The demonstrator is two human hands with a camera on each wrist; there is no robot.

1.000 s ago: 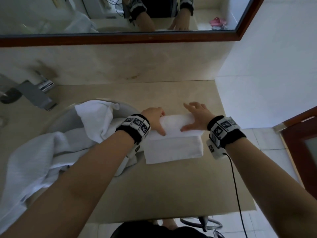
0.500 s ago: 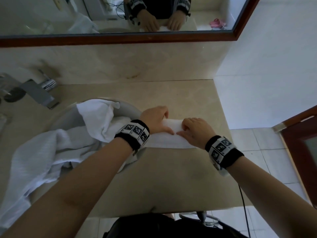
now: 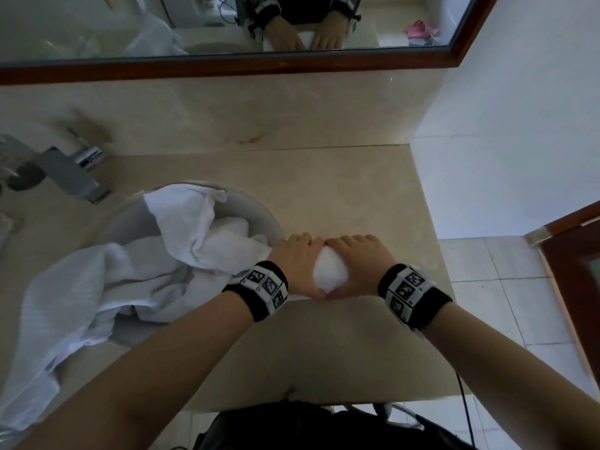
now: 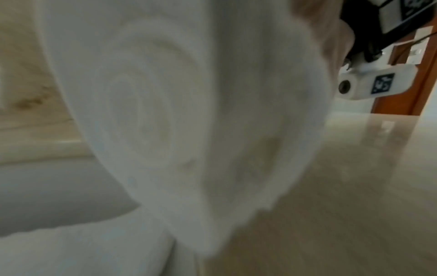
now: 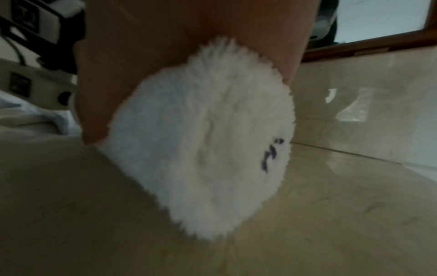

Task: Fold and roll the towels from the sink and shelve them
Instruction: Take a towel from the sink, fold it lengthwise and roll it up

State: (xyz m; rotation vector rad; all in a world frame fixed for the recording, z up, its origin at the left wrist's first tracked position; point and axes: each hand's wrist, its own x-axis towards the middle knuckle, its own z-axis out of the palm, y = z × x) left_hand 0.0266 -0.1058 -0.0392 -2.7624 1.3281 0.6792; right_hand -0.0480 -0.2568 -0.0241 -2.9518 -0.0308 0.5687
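A small white towel, rolled into a tight cylinder point(image 3: 330, 274), lies on the beige counter point(image 3: 341, 345) just right of the sink. My left hand point(image 3: 297, 264) and right hand point(image 3: 358, 264) wrap around it from both sides, thumbs meeting at the near side. The left wrist view shows the roll's spiral end point(image 4: 165, 121). The other fluffy end point(image 5: 208, 142), with a small purple mark, fills the right wrist view. Several loose white towels point(image 3: 130, 271) fill the round sink point(image 3: 259, 212) and spill over its front left edge.
A chrome tap point(image 3: 65, 172) stands at the back left. A wood-framed mirror point(image 3: 227, 64) runs along the wall above the counter. The counter ends at a white wall point(image 3: 503, 125) on the right, with tiled floor point(image 3: 503, 303) and a wooden door frame point(image 3: 571, 271) beyond.
The folded towel has been rolled from a flat rectangle into a tight cylinder. Both hands came together and now wrap around the roll.
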